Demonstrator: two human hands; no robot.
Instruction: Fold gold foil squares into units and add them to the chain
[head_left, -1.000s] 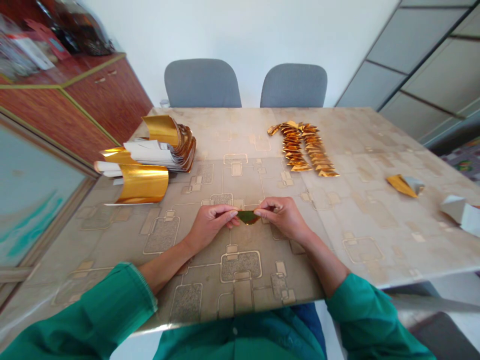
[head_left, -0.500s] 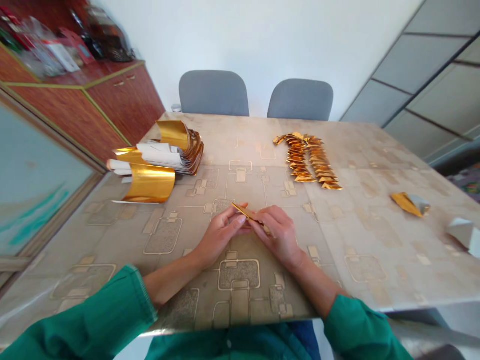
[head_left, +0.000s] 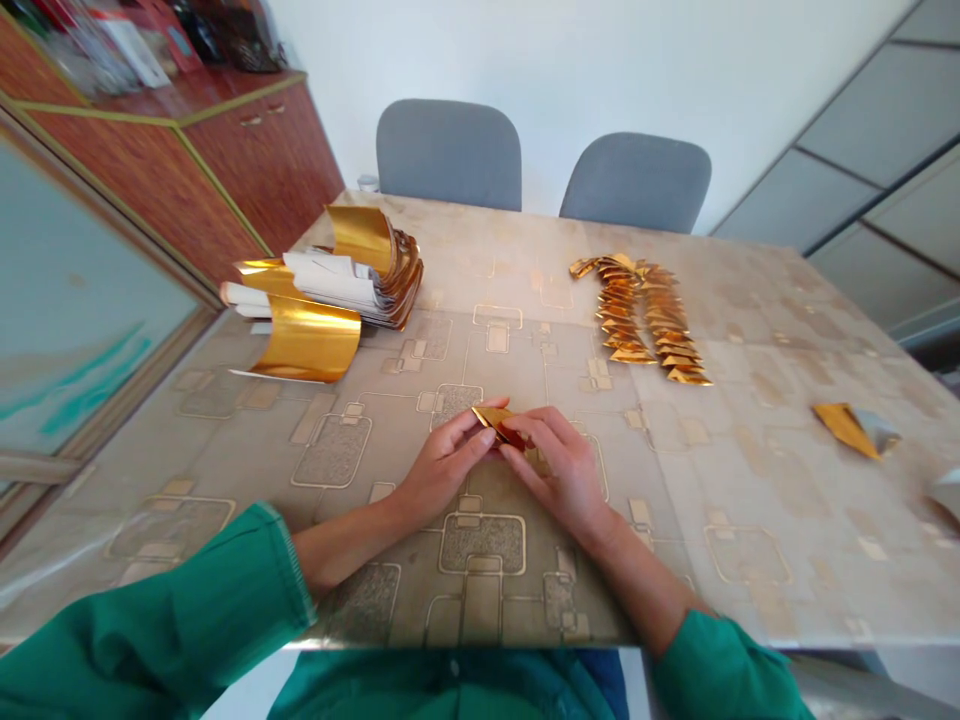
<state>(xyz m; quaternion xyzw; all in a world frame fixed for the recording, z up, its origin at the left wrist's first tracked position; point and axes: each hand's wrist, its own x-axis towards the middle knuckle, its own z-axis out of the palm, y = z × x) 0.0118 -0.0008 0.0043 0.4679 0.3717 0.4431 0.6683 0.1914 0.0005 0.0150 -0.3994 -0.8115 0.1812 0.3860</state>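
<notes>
A small folded piece of gold foil paper (head_left: 496, 420) is held between my two hands, just above the table near its front edge. My left hand (head_left: 444, 466) is closed on its left end, thumb on the near side and fingers behind. The fingers and thumb of my right hand (head_left: 561, 466) pinch its right end. Further off to the right, two rows of folded gold paper pieces (head_left: 649, 315) lie side by side. At the left are curled gold paper sheets (head_left: 315, 335) and a thick stack of white-backed sheets (head_left: 337, 285).
A patterned cloth covers the table (head_left: 480, 560). A partly folded gold and silver paper (head_left: 853, 428) lies at the right, with a pale paper piece (head_left: 946, 492) at the frame's edge. Two grey chairs (head_left: 448, 155) stand behind the table, and a wooden cabinet (head_left: 262, 165) at the back left.
The folded gold paper has turned in my hands, so more of its shiny face shows. My right fingers have shifted over its right end. The whole view has tilted slightly.
</notes>
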